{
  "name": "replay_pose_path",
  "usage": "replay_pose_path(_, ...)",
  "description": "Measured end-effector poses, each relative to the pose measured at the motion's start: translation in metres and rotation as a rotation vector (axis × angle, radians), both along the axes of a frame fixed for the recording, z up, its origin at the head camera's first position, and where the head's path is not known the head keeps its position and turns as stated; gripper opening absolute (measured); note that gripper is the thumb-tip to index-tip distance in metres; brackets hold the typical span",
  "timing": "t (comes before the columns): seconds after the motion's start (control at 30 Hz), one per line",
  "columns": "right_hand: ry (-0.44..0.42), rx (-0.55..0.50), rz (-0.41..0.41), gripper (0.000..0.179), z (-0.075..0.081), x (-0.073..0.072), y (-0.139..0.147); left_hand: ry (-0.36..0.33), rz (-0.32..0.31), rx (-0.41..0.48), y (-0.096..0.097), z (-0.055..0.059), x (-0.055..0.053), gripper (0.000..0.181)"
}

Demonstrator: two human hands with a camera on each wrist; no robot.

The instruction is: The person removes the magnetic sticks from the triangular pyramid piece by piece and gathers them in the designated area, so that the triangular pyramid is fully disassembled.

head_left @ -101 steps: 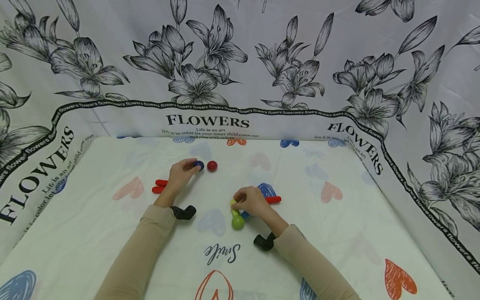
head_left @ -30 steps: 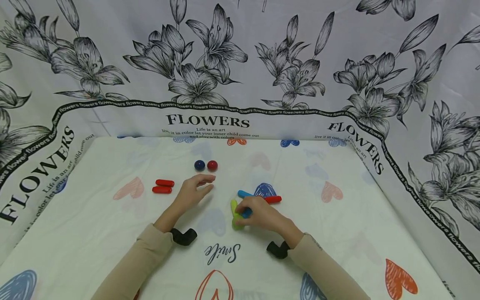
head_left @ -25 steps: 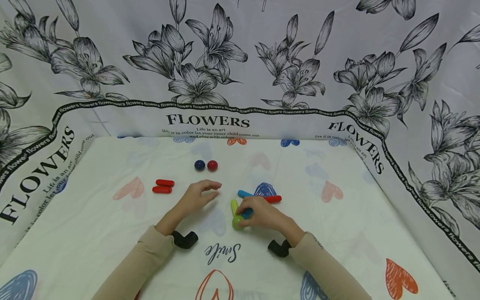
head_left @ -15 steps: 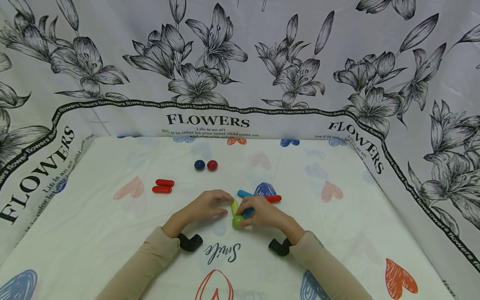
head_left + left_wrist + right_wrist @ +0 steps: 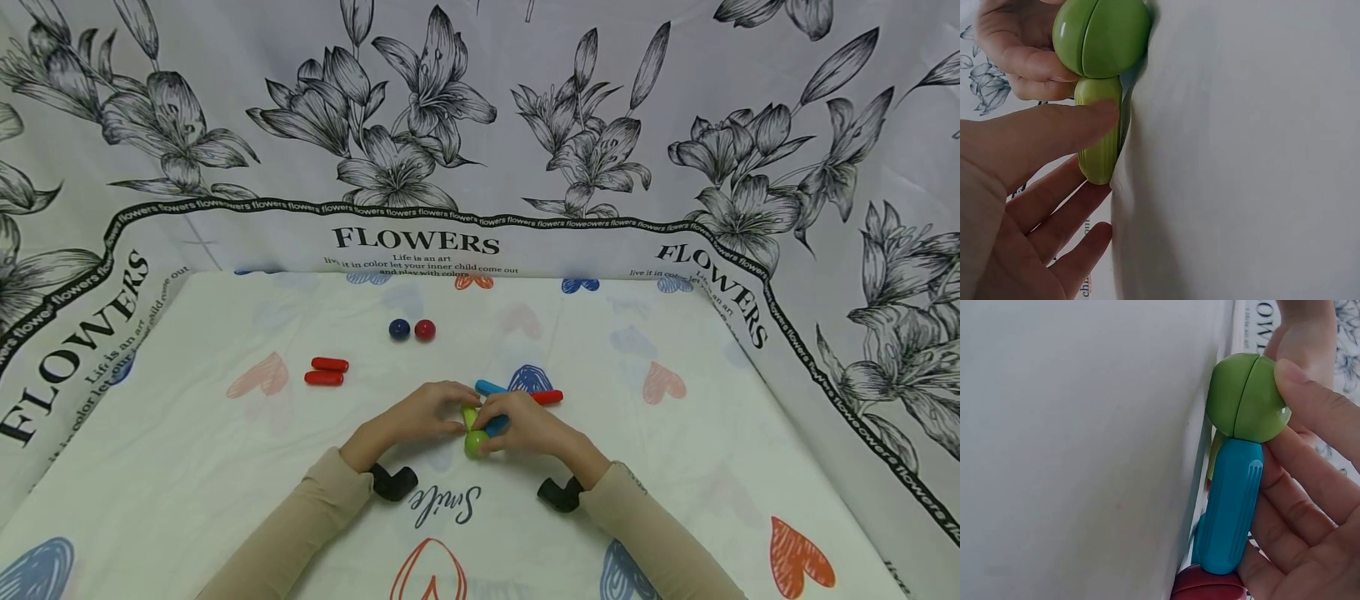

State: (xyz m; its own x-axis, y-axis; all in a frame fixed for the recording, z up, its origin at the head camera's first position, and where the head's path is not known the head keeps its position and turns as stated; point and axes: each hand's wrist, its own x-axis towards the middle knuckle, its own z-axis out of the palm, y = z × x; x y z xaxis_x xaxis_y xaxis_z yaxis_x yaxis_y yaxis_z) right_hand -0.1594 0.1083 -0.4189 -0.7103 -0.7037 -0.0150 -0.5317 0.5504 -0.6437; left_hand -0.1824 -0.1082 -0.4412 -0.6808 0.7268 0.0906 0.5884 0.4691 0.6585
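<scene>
A green ball (image 5: 475, 444) with a seam round it joins a yellow-green rod (image 5: 1097, 165) and a blue rod (image 5: 1232, 506), all low on the cloth. My right hand (image 5: 528, 427) holds the ball between thumb and fingers. With thumb on one side and fingers on the other, my left hand (image 5: 423, 415) pinches the yellow-green rod. At the blue rod's other end, a dark red ball (image 5: 1210, 589) shows in the right wrist view; in the head view the right hand hides it. Behind that hand, a second blue rod (image 5: 491, 388) and a red rod (image 5: 551, 397) stick out.
Two red rods (image 5: 328, 365) lie side by side at the left. Farther back, a dark blue ball (image 5: 399, 330) and a red ball (image 5: 425, 330) sit together. Black wrist-worn pieces (image 5: 395, 482) hang by both sleeves. A flower-printed curtain (image 5: 420, 125) rises behind the table.
My left hand has let go of the dark blue ball beside the red one and come right and nearer, onto the yellow-green rod. My right hand has shifted from that rod to the green ball.
</scene>
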Motion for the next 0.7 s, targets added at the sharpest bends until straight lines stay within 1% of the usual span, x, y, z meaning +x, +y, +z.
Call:
replay_pose_path(0.27, 0.001, 0.0, 0.007, 0.025, 0.003, 0.001, 0.0, 0.017, 0.033, -0.05, -0.002, 0.002, -0.001, 0.034)
replay_pose_path(0.4, -0.019, -0.001, 0.0, 0.025, 0.003, 0.001, 0.0, 0.009, 0.039, -0.046, -0.007, 0.003, -0.001, 0.027)
replay_pose_path(0.53, -0.037, 0.012, -0.018, 0.026, 0.002, 0.002, 0.001, -0.03, 0.016, 0.013, -0.013, 0.003, -0.001, 0.02)
replay_pose_path(0.63, -0.056, 0.03, -0.033, 0.027, 0.002, 0.002, 0.0, -0.069, -0.002, 0.052, -0.017, 0.002, 0.0, 0.02)
replay_pose_path(0.7, -0.076, 0.039, -0.035, 0.028, 0.002, 0.002, 0.0, -0.096, -0.006, 0.056, -0.019, 0.001, 0.0, 0.021)
